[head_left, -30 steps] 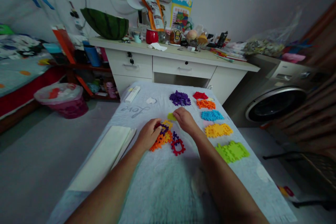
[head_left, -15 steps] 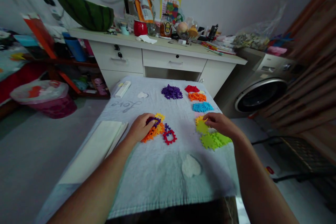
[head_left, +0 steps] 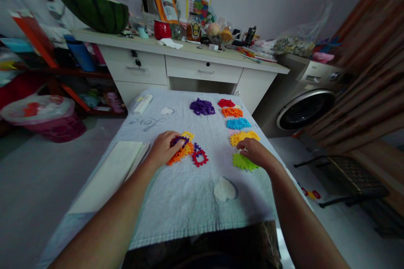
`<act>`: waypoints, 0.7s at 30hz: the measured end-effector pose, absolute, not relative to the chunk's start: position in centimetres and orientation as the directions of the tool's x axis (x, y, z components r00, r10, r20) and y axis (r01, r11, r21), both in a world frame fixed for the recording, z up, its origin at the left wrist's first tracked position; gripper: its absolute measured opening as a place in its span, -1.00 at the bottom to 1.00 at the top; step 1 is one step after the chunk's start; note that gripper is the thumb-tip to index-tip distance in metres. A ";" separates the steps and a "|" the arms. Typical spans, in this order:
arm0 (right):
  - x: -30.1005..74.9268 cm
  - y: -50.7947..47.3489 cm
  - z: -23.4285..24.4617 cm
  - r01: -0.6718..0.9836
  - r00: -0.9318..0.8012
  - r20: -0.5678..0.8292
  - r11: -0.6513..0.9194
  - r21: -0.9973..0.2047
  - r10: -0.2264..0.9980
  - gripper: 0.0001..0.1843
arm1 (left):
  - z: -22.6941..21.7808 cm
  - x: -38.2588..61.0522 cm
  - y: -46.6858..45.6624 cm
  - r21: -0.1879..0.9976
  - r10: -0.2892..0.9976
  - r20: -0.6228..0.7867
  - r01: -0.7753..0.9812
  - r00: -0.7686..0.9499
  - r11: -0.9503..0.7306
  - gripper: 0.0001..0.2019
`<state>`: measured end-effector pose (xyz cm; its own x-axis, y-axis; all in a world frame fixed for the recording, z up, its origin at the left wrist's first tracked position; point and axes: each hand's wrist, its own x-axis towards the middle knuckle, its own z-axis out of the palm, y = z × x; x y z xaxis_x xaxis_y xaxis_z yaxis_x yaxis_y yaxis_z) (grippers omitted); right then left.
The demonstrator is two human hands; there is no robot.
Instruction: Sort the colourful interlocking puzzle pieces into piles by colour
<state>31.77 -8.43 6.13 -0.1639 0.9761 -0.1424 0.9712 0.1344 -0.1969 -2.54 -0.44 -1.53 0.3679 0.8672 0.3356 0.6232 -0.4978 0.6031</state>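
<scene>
Flat plastic interlocking pieces lie on a pale blue cloth over a small table. My left hand rests with curled fingers on a mixed cluster of orange, purple and yellow pieces; a red and purple piece lies just right of it. My right hand sits with bent fingers on the green pile, fingertips closed on a green piece. Sorted piles run up the right side: yellow, blue, orange, red, and purple to their left.
A white folded sheet lies at the cloth's left edge and a white tube at the far left corner. A cluttered white desk stands behind, a washing machine to the right, and a pink bin on the floor to the left.
My right hand carried a green piece from beside the mixed cluster over to the green pile on the right. My left hand stayed on the cluster. The camera tilted down and right.
</scene>
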 end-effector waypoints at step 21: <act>21.1 -7.4 1.3 0.838 -0.272 0.034 0.254 -0.483 0.962 -0.45 | -1.7 -2.2 -1.8 0.548 0.879 0.163 0.700 0.448 -0.458 -0.05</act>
